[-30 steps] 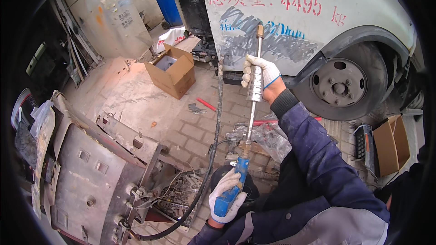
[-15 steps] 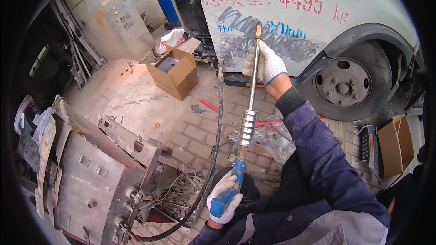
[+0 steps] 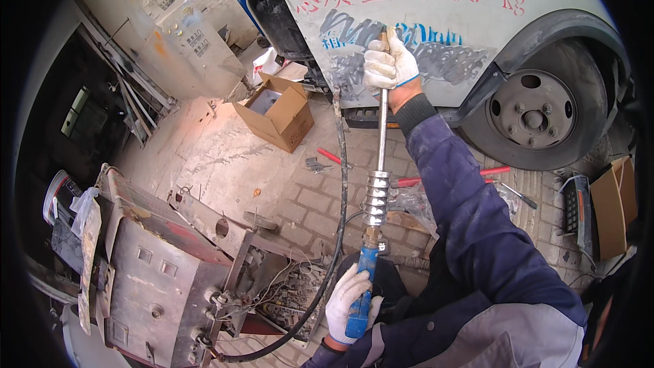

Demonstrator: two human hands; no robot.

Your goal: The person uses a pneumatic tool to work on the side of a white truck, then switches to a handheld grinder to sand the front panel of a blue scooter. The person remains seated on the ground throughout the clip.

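Observation:
A slide hammer (image 3: pixel 382 143) with a long steel rod, a ribbed chrome weight and a blue handle stands nearly upright in front of me. My left hand (image 3: pixel 346 307), in a white knit glove, is closed around the blue handle (image 3: pixel 366 279) at its lower end. Higher up, my right hand (image 3: pixel 390 65), gloved as well, wraps the rod near its copper-coloured tip, fingers curled into a fist. That tip overlaps the grey scribbled patch on the white vehicle panel (image 3: pixel 436 20); whether it touches cannot be seen. The weight (image 3: pixel 376 199) rests low on the rod, next to the handle.
A metal machine (image 3: pixel 163 272) with a black cable (image 3: pixel 330 279) stands at the lower left. An open cardboard box (image 3: pixel 286 123) sits on the paving. Right of the panel is a wheel (image 3: pixel 535 117). Red bars (image 3: pixel 409 181), plastic sheeting and another carton (image 3: pixel 613 208) lie nearby.
My right hand has gone from fingers stretched along the rod near the tip to a fist around it. The view has shifted slightly; my left hand keeps the handle.

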